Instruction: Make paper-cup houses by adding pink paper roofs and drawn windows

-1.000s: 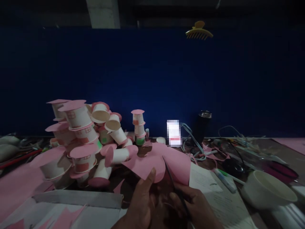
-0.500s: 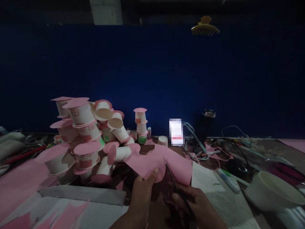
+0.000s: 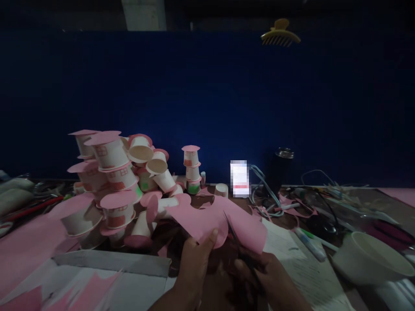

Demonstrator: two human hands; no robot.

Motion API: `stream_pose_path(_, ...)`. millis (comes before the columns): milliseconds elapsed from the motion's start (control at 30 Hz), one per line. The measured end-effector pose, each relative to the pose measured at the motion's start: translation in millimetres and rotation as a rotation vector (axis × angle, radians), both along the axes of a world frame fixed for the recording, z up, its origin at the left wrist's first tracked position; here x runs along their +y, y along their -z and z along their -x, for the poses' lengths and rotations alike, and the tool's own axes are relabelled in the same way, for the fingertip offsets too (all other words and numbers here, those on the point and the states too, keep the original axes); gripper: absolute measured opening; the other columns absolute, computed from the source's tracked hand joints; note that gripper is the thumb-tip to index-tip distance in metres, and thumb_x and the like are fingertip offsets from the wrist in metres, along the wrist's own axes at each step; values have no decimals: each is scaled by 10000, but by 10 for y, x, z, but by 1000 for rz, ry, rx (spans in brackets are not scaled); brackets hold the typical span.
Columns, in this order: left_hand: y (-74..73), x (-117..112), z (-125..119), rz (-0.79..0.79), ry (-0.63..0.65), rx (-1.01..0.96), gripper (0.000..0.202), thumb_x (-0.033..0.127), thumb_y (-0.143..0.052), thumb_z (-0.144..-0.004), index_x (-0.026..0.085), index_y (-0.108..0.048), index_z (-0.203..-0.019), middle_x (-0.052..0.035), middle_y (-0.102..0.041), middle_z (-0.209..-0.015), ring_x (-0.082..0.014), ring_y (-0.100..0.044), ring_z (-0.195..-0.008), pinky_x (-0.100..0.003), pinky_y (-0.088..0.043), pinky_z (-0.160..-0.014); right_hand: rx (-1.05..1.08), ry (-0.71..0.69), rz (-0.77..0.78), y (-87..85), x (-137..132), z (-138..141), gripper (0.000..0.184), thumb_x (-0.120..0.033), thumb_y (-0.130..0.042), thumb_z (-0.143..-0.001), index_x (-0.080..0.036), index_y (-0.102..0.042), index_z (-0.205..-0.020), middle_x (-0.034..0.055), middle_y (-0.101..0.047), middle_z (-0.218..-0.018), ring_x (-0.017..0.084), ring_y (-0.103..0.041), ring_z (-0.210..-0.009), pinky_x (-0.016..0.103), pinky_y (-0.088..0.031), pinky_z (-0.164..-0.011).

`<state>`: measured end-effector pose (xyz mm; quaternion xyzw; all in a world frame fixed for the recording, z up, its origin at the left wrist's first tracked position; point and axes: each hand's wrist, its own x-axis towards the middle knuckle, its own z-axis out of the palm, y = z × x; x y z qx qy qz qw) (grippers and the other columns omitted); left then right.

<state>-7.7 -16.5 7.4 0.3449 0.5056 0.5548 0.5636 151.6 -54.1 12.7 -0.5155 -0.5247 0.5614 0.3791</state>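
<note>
My left hand (image 3: 197, 257) pinches the near edge of a pink paper sheet (image 3: 201, 220), thumb on top and fingers hidden underneath. My right hand (image 3: 259, 270) grips a pair of dark scissors (image 3: 234, 231), whose blades point up and away along a curved cut in the paper. Right of the blades, a pink flap (image 3: 249, 229) hangs over a printed sheet (image 3: 295, 259). To the left stand several stacked paper cups (image 3: 112, 153) with pink paper discs on top and drawn windows and doors.
An open white box (image 3: 113, 261) holds pink scraps at the lower left. Behind the paper are a lit phone (image 3: 240, 179), a cable (image 3: 275, 194) and a dark bottle (image 3: 280, 170). A white bowl (image 3: 369, 259) and a marker (image 3: 309, 245) lie at the right.
The pink flap right of the scissors has shifted slightly right and down. Both hands keep nearly the same place and their hold on the paper and scissors.
</note>
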Motion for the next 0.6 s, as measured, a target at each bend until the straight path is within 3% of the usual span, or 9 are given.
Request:
stream_pose_path(100,1,-7,0,3,20,12,464,442,-754,-586,85,-695,-877,-117,-724,-826,-264,-654,-839,-336,-510,-747,-10,-8,13,-6,8,9,302,-443,-672,-680,-165,-700,-794,-42,-484,-518,104,-407,-496,210,-355,-477)
stream_pose_path(333,79,29,24,33,63,95,478,465,-709,-650,77,-675,-925,-139,-713,-915,-271,-641,-888,-349,-490,-786,-33,20,-39,17,15,-3,337,-484,-645,-706,-153,-694,-747,-48,-454,-498,93,-395,-490,213,-325,-480)
stream_pose_path(600,53,15,21,30,105,63,521,484,-691,-662,59,-667,-963,-150,-714,-896,-274,-649,-830,-349,-506,-721,-56,15,-16,3,19,-20,382,-513,-654,-688,-151,-705,-799,-41,-470,-537,86,-385,-499,200,-309,-466)
